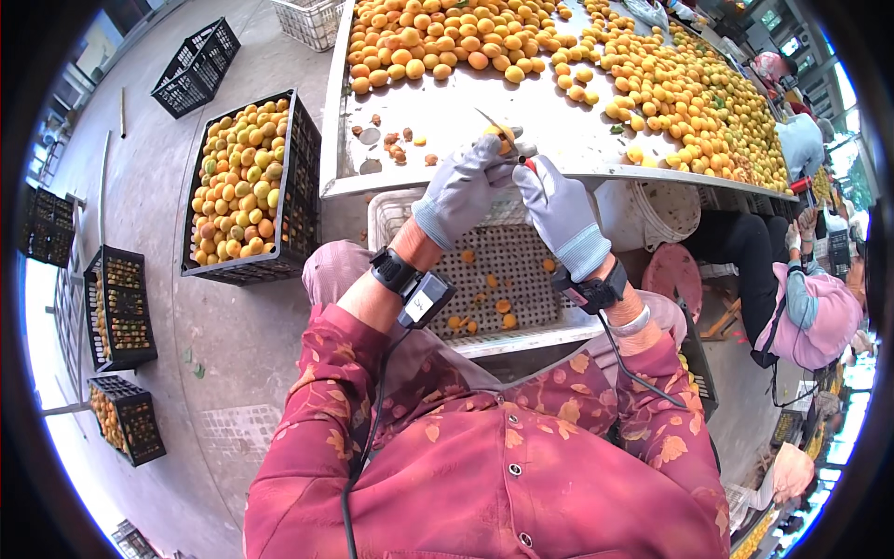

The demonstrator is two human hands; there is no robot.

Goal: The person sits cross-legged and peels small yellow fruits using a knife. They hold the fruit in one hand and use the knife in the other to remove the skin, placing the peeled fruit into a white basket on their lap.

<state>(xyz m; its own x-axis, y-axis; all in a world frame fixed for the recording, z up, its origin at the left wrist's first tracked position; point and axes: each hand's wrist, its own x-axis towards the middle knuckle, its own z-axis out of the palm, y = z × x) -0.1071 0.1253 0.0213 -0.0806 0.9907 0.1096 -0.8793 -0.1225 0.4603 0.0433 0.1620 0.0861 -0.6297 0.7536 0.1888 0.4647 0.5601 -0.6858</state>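
Note:
My left hand [464, 189], in a pale grey knit glove, grips an apricot [497, 136] above the near edge of the metal-topped table [447, 119]. In my gloved right hand [559, 206] is a small knife [531, 165] with a red handle. Its thin, curved blade lies against the fruit; how deep it cuts I cannot tell. Below both hands a white plastic crate [503, 342] stands between my knees, with several apricot pieces [508, 321] on its perforated bottom. Brown apricot stones [397, 152] lie on the table left of my hands.
Whole apricots [447, 35] are heaped across the table's far side and right. A black crate full of apricots [241, 182] stands to my left. White buckets [649, 209] sit under the table on the right. Beyond them a person in pink [814, 314] is seated.

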